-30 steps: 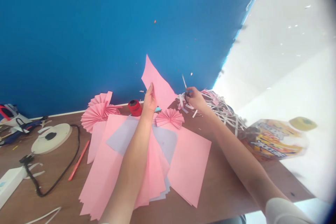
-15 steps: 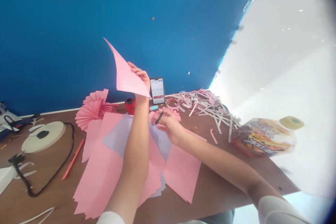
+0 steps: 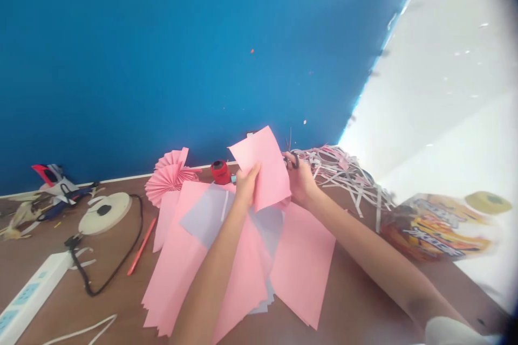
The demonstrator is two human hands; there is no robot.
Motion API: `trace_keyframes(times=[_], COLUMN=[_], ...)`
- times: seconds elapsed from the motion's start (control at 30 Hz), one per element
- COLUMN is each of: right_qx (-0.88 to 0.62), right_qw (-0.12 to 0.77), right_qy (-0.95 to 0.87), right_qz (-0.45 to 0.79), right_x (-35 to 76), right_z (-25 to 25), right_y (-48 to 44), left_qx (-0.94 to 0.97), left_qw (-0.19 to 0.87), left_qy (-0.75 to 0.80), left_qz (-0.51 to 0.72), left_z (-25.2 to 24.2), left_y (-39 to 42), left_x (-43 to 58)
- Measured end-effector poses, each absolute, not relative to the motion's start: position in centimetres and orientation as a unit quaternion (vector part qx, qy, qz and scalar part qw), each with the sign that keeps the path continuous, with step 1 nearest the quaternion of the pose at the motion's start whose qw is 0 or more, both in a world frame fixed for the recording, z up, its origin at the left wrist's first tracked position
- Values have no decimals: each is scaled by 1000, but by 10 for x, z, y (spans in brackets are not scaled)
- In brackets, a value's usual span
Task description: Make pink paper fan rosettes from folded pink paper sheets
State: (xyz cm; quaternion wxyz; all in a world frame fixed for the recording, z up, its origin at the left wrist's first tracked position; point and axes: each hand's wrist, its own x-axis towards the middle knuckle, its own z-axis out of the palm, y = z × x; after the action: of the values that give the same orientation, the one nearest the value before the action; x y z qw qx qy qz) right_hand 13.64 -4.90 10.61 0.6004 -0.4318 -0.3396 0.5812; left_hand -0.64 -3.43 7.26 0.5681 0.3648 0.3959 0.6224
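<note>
My left hand (image 3: 245, 185) pinches the lower left edge of a pink paper sheet (image 3: 263, 164) and holds it up above the table. My right hand (image 3: 301, 179) is just behind the sheet's right edge, closed around black-handled scissors (image 3: 293, 159) whose blades point up. Below both hands lies a fanned stack of pink and pale lilac sheets (image 3: 243, 259) on the brown table (image 3: 356, 291).
Folded pink paper fans (image 3: 170, 175) and a red spool (image 3: 220, 171) sit by the blue wall. A heap of paper strips (image 3: 343, 172) and a snack bag (image 3: 437, 226) lie right. At left are a round white device with black cable (image 3: 104, 213), an orange pencil (image 3: 141, 245), a power strip (image 3: 32, 294) and a glue gun (image 3: 56, 186).
My left hand brought the pink sheet down and to the right. My right hand rose from the stack to the sheet's right edge, still on the scissors. The phone is now hidden.
</note>
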Motion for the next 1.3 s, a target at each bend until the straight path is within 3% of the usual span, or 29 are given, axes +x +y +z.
trace_keyframes(times=[0.2, 0.3, 0.43, 0.53, 0.77, 0.97, 1.1, 1.3], right_qx=[-465, -470, -448, -436, -431, -476, -473, -474], right_qw=[566, 550, 596, 623, 620, 653, 611, 529], right_qy=[-431, -464, -450, -449, -492, -461, -503, -588], right_qz=[527, 511, 491, 470, 434, 366, 388, 387], right_x=[160, 165, 168, 169, 172, 169, 172, 174], right_z=[109, 99, 86, 82, 84, 77, 65, 61], right_y=[-48, -47, -38, -33, -31, -36, -47, -55], left_qx=[426, 426, 353, 400, 469, 455, 436, 380], left_qw=[518, 553, 637, 655, 599, 495, 434, 427], left_qy=[434, 408, 378, 354, 374, 427, 436, 446], left_qz=[602, 588, 572, 535, 530, 605, 657, 688], left_z=[55, 45, 25, 17, 17, 7, 6, 11], left_y=[-34, -34, -39, -43, -38, -31, -27, -23], left_x=[-21, -17, -12, -10, -10, -10, -12, -16])
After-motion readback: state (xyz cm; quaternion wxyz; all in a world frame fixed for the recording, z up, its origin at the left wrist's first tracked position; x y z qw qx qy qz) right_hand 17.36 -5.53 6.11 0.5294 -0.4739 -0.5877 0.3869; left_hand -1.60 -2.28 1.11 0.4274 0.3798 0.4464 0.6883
